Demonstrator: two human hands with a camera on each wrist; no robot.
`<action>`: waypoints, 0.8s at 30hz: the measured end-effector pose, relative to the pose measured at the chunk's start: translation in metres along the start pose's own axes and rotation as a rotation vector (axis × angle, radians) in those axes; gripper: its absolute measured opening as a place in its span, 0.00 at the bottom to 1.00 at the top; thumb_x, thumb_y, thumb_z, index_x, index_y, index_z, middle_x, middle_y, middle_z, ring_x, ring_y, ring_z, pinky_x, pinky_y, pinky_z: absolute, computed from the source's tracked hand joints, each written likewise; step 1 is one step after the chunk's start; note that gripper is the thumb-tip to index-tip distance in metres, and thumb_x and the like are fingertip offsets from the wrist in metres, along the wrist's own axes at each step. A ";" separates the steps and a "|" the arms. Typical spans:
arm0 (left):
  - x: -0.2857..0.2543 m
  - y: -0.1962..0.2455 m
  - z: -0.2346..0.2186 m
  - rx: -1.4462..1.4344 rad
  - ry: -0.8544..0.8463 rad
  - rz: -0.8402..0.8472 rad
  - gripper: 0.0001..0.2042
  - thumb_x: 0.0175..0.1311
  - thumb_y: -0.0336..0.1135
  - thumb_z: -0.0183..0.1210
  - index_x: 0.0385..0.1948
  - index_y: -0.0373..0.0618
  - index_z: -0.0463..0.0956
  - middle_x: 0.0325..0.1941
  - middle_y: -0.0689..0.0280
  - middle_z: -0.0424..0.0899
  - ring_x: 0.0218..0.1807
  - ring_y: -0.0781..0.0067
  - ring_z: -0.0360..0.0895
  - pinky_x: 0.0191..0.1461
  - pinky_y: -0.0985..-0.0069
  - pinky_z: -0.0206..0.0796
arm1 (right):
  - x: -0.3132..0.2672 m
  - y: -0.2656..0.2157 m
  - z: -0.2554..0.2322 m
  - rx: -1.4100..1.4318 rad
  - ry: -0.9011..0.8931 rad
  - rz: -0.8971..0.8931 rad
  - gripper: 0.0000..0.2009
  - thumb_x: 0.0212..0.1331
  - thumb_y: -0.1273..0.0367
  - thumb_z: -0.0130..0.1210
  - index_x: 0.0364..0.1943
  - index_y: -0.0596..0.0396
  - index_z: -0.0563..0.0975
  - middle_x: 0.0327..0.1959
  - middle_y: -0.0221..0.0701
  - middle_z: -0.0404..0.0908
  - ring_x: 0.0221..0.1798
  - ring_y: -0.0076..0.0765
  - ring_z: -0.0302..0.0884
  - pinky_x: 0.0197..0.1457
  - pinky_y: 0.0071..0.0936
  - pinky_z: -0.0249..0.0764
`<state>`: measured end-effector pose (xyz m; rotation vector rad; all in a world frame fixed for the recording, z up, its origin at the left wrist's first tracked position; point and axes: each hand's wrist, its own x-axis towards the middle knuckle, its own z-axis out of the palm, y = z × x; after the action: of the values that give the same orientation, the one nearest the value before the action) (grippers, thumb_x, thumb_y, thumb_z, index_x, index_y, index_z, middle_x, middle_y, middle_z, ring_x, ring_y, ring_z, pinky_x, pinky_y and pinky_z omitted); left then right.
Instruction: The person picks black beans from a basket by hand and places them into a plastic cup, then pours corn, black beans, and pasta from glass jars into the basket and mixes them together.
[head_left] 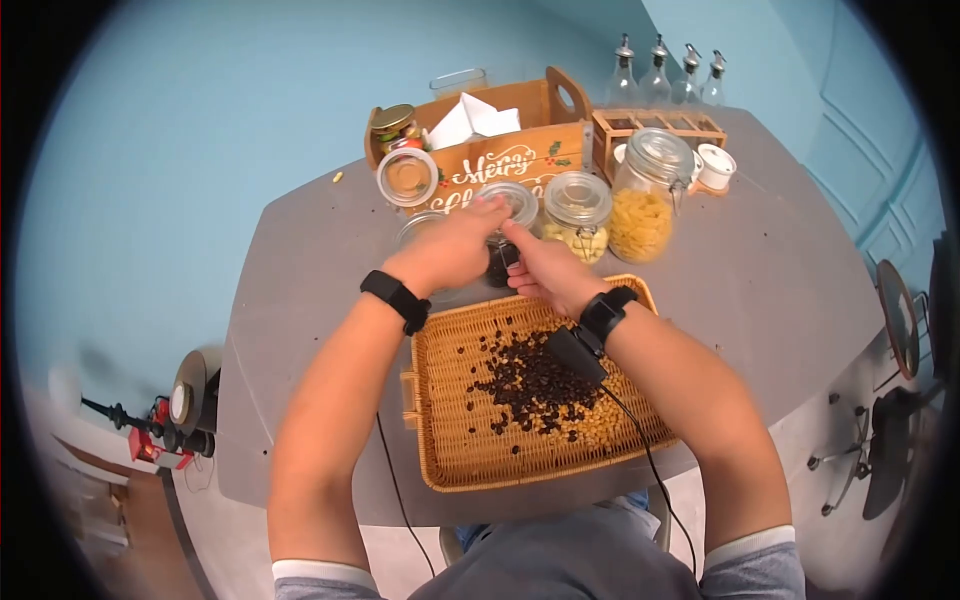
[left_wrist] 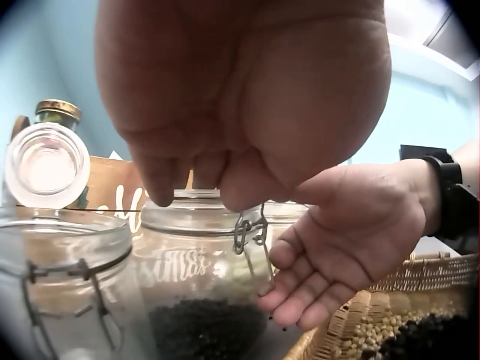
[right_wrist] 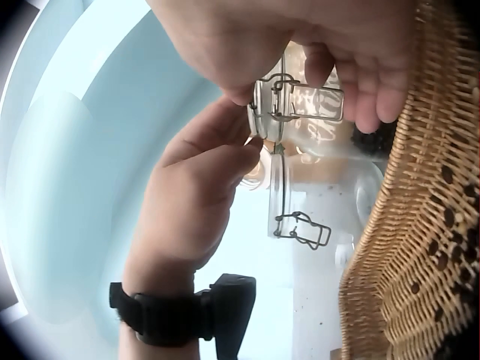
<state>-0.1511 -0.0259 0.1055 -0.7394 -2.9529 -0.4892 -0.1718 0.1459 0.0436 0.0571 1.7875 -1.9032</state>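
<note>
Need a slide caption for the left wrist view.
Left hand over a clip-top jar of dark beans; right hand cupped beside it.

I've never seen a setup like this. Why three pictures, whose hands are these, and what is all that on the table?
No machine here: a person wears three cameras, one on the head looking down, one on each wrist. The left hand rests on top of a clip-top glass jar holding dark beans; the right hand cups its side. In front lies a wicker tray of mixed dark and pale beans. Behind stand a pasta jar, other jars and a wooden crate.
</note>
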 end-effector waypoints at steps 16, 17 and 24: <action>0.003 -0.003 -0.003 0.036 -0.004 -0.029 0.32 0.52 0.15 0.43 0.64 0.42 0.69 0.68 0.49 0.70 0.71 0.52 0.64 0.74 0.66 0.57 | -0.007 -0.013 0.012 0.226 -0.140 0.055 0.23 0.69 0.50 0.48 0.44 0.60 0.71 0.32 0.35 0.76 0.27 0.29 0.75 0.28 0.24 0.73; 0.004 -0.004 -0.003 0.038 -0.002 -0.031 0.32 0.52 0.15 0.43 0.64 0.42 0.69 0.68 0.49 0.70 0.71 0.52 0.64 0.74 0.66 0.57 | -0.005 -0.014 0.012 0.245 -0.145 0.049 0.22 0.69 0.51 0.47 0.47 0.59 0.70 0.35 0.36 0.76 0.29 0.31 0.77 0.30 0.25 0.75; 0.002 -0.012 0.001 0.047 -0.024 -0.003 0.29 0.59 0.19 0.48 0.67 0.47 0.67 0.73 0.54 0.64 0.74 0.54 0.60 0.73 0.68 0.58 | 0.000 -0.033 0.008 0.288 -0.211 0.146 0.14 0.69 0.57 0.49 0.46 0.53 0.69 0.37 0.37 0.80 0.38 0.35 0.82 0.41 0.31 0.82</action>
<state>-0.1582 -0.0351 0.1009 -0.7412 -2.9767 -0.4123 -0.1823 0.1377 0.0754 0.0835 1.3276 -1.9663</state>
